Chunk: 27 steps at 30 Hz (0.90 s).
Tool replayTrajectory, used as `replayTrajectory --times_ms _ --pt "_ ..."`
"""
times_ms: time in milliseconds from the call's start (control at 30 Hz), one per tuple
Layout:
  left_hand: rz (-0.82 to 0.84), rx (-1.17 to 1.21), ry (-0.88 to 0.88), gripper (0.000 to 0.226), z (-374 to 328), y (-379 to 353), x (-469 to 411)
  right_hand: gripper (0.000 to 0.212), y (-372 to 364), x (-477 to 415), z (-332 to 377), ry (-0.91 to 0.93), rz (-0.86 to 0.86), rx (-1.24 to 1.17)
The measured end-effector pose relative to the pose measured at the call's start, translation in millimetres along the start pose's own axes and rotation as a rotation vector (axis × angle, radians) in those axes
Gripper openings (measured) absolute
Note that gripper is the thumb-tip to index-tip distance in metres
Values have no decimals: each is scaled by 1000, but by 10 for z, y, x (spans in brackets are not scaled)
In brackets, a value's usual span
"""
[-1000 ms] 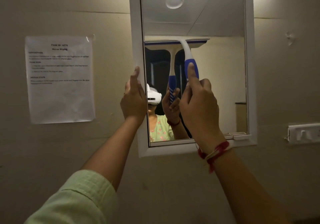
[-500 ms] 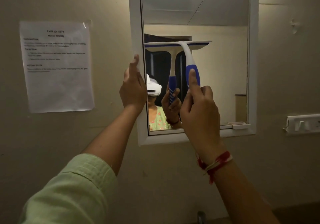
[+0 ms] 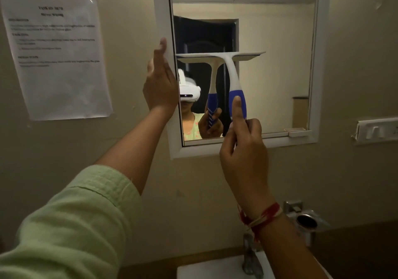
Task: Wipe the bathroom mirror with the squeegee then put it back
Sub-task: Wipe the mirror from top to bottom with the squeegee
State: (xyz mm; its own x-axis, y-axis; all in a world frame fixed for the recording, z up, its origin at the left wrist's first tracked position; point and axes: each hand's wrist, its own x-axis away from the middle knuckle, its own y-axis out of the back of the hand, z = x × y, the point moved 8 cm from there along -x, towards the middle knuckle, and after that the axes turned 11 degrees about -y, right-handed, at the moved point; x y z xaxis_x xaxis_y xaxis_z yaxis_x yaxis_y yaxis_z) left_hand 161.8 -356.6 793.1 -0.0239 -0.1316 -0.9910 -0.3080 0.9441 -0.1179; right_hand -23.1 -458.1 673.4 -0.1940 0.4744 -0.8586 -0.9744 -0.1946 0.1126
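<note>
A: Dim bathroom, beige wall [image 3: 355, 63] all round. Nearest to cam?

B: Light green sleeve [image 3: 71, 225] on the left arm, bottom left. Right wrist has a red and pale thread band [image 3: 261, 215]. Below that, a white sink edge [image 3: 215, 268] w/ a metal tap [image 3: 251, 257], and a round metal holder [image 3: 307, 221] on the wall just right of the wrist.

A: Hands?

B: Right hand [image 3: 243, 149] is closed round the blue grip of the squeegee [image 3: 231, 72], thumb laid straight up along the handle. Left hand [image 3: 160, 85] is open, fingers together and extended, flat against the mirror's white frame [image 3: 163, 20] on its left side. Holds nothing.

A: Squeegee where exactly?

B: Blade up, horizontal, against the mirror [image 3: 275, 74] glass approx mid-height, left half. White neck, blue handle slanting down to the hand. Its reflection shows right beside it.

A: Farther out?

B: Printed paper sheet [image 3: 56, 57] stuck on the wall left of the mirror, txt too blurred to read. White switch plate [image 3: 377, 130] at the right edge.
</note>
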Motion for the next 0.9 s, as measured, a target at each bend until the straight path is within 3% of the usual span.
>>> replayTrajectory --times_ms 900 --pt "-8 -118 3 40 -97 75 24 52 -62 1129 -587 -158 81 15"
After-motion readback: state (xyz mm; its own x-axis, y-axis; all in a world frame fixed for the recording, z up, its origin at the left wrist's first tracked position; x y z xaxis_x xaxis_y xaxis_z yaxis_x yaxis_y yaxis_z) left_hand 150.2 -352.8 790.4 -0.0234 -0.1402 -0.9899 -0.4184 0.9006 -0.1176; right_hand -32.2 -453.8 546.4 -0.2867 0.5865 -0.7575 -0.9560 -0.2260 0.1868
